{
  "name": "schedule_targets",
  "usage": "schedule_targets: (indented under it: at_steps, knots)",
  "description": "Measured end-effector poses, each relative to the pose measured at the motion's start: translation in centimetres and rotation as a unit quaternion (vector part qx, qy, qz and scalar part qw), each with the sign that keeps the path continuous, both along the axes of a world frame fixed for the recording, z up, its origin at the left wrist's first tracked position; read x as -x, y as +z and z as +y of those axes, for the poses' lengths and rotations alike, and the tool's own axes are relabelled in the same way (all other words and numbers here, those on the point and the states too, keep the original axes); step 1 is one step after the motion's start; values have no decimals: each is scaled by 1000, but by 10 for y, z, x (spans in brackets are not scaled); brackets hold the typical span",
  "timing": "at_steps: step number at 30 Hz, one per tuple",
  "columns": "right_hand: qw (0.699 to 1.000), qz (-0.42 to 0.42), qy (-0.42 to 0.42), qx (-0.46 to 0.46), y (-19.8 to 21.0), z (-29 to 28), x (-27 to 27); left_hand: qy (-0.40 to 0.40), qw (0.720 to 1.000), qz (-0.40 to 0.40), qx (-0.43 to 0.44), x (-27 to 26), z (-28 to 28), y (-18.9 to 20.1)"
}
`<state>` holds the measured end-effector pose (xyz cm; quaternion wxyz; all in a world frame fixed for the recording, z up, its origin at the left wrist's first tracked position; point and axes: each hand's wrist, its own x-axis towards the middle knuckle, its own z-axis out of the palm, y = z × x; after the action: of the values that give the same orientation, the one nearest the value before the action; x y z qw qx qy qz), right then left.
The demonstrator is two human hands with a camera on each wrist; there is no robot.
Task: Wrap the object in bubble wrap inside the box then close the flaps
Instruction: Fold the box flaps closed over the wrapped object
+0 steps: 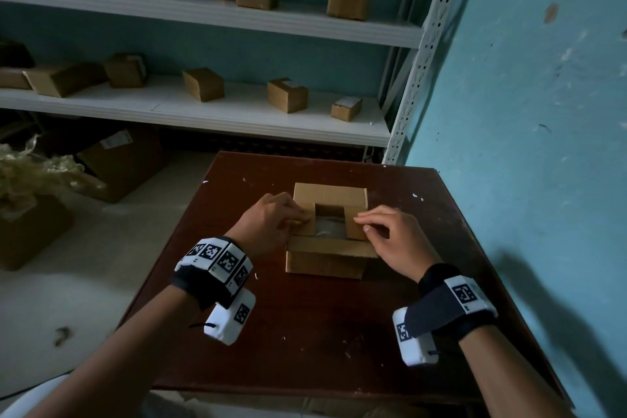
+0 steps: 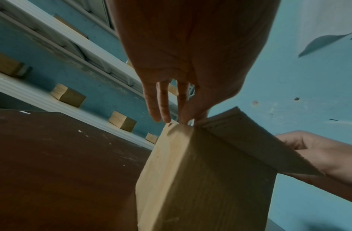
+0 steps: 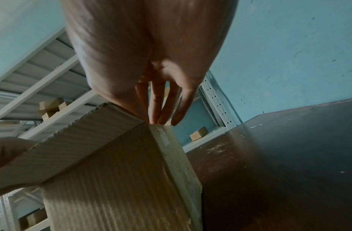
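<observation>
A small cardboard box (image 1: 324,263) stands in the middle of the brown table (image 1: 305,332). Its left side flap (image 1: 306,226) and right side flap (image 1: 354,229) are folded inward. The far flap (image 1: 330,193) and the near flap (image 1: 330,245) still lie open. Grey bubble wrap (image 1: 328,227) shows in the gap between the side flaps; the object under it is hidden. My left hand (image 1: 298,218) presses its fingertips on the left flap. My right hand (image 1: 364,222) presses on the right flap. The wrist views show the left fingers (image 2: 161,109) and right fingers (image 3: 161,112) reaching down to the box's top edge.
Behind the table, white metal shelves (image 1: 237,119) carry several small cardboard boxes. A blue wall (image 1: 526,112) runs close along the table's right side. On the floor at left stand a larger carton (image 1: 125,163) and a heap of crumpled plastic wrap (image 1: 30,173).
</observation>
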<state>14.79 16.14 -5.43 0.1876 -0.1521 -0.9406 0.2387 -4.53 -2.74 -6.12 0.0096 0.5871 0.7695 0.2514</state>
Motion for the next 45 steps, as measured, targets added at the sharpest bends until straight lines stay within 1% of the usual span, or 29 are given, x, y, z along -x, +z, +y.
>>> schedule_targets:
  at_steps: [6, 11, 13, 17, 20, 23, 30, 38, 45]
  knots:
    - [1000, -18, 3, -8, 2, -3, -2, -10, 1000, -7, 13, 0, -2, 1]
    - [999, -46, 12, -10, 7, -3, -5, -16, 998, -3, 54, 2, -5, 2]
    - [997, -74, 20, -2, 9, 0, -7, -18, 997, 2, 73, 3, -6, 4]
    - [992, -120, 42, 21, 12, 4, -13, -9, 997, -6, 81, 4, -8, 3]
    - [988, -136, 57, 44, 11, 7, -16, 0, 995, -28, 97, 4, -8, 2]
    - [986, -144, 75, 50, 11, 10, -17, -4, 996, -41, 84, 3, -9, 1]
    - [987, -134, 76, 48, 14, 8, -17, -1, 993, -60, 105, 0, -10, 7]
    - [988, -126, 67, 57, 13, 8, -15, 1, 993, -73, 90, -1, -9, 7]
    - [990, -109, 60, 67, 11, 7, -13, 8, 992, -75, 105, -3, -7, 12]
